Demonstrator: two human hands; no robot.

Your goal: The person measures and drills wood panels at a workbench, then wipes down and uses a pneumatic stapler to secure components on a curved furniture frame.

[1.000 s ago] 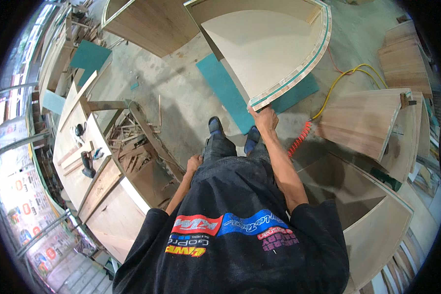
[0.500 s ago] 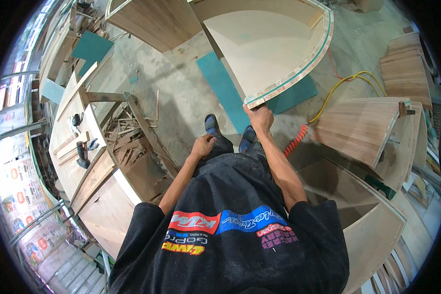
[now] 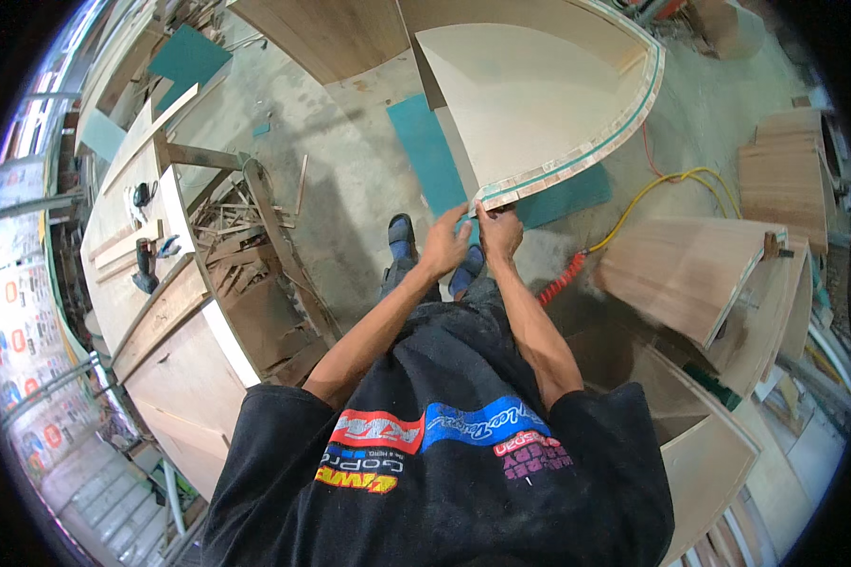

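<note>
A quarter-round wooden cabinet (image 3: 539,104) stands before me, its pale interior facing up and a teal line running along its curved rim. My right hand (image 3: 499,232) is closed on the rim at the near corner, thumb on top and the other fingers underneath. Beside it my left hand (image 3: 447,244) reaches to the same corner from the left. Its fingers are stretched out and its thumb stands apart; the fingertips meet the corner's side, though whether they press on it is too small to tell. Under the cabinet lies a teal sheet (image 3: 416,142).
On the left, a workbench (image 3: 175,364) carries a cordless power tool (image 3: 145,265) and wood strips. Wood scraps (image 3: 246,241) are heaped beside it. A yellow hose (image 3: 633,203) with a red coiled section (image 3: 562,278) lies on the floor. More wooden cabinets (image 3: 676,269) stand at the right.
My left hand has moved from near my lap forward and right to the cabinet's corner. My right hand stays at that corner. The whole view has shifted slightly.
</note>
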